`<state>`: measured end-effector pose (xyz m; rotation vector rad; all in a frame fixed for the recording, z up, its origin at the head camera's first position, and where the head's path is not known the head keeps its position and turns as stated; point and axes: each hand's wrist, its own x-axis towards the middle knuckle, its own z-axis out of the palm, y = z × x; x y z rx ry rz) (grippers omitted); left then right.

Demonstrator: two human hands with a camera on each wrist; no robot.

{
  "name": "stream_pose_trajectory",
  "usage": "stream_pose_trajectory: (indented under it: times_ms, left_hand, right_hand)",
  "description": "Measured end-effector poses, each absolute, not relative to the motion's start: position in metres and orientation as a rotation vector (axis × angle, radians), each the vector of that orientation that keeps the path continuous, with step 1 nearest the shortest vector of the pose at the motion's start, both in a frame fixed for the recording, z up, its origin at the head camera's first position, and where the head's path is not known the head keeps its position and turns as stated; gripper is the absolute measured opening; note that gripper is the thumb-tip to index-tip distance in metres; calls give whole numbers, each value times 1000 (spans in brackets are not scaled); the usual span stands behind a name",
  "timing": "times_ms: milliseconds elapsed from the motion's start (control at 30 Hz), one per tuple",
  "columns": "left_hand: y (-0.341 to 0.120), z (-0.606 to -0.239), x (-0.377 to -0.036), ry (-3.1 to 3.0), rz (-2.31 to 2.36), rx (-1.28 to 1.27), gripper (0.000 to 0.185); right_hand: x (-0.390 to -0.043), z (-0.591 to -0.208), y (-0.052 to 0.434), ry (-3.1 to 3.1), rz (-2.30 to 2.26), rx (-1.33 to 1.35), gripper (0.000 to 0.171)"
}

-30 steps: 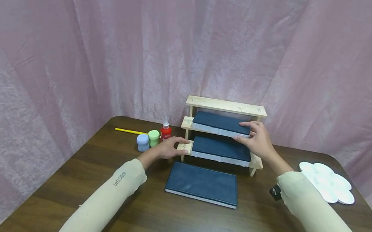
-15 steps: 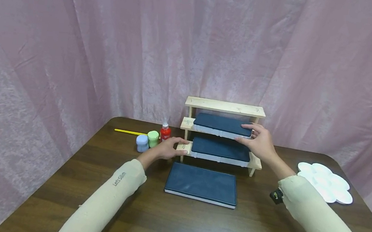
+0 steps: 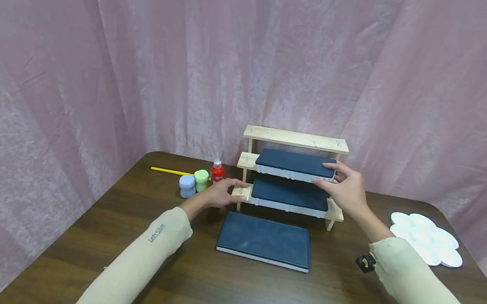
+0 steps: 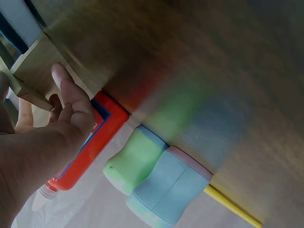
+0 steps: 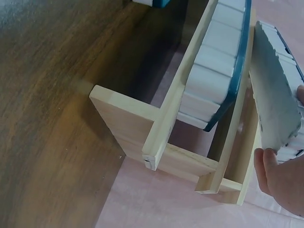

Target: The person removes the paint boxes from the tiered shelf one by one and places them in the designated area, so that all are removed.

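My right hand (image 3: pixel 348 189) grips the right end of a flat white box with a dark blue lid (image 3: pixel 294 163), thumb below and fingers on top. That box sits over the middle step of a three-step wooden stand (image 3: pixel 296 138); in the right wrist view its pale underside (image 5: pixel 275 95) shows, tilted away from the wood. A similar blue-lidded box (image 3: pixel 290 193) rests on the lowest step. My left hand (image 3: pixel 219 193) holds the left end of that lowest step between thumb and fingers; part of its grip is hidden in the left wrist view.
A third blue-lidded box (image 3: pixel 265 240) lies on the table in front of the stand. Left of the stand are a red bottle (image 3: pixel 217 171), a green jar (image 3: pixel 201 180), a blue jar (image 3: pixel 187 185) and a yellow stick (image 3: pixel 171 171). A white flower-shaped palette (image 3: pixel 427 238) lies right.
My right hand has shifted the upper box a little to the right along the middle step. My left hand has stayed at the end of the lowest step.
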<state>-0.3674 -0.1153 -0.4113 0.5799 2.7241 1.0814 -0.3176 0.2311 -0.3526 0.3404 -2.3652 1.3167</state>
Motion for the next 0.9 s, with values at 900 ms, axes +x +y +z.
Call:
stream_pose_trajectory:
  times_ms: [900]
  left_hand:
    - [-117, -412, -367, 2726, 1078, 577, 50]
  right_hand:
    - [-290, -351, 238, -2266, 1353, 337, 50]
